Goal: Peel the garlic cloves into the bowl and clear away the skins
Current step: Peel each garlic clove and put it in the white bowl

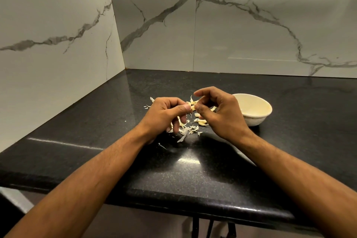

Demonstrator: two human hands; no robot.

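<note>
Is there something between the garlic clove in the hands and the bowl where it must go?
Nothing visible blocks it. The garlic clove is pinched between the left hand and right hand; the bowl stands open just beyond the right hand.

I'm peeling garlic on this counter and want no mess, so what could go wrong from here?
Papery pale garlic skins lie scattered on the glossy black stone counter, some near its front edge; a sweep of an arm might push them off. The cream round bowl sits beside the right hand, which might knock it.
</note>
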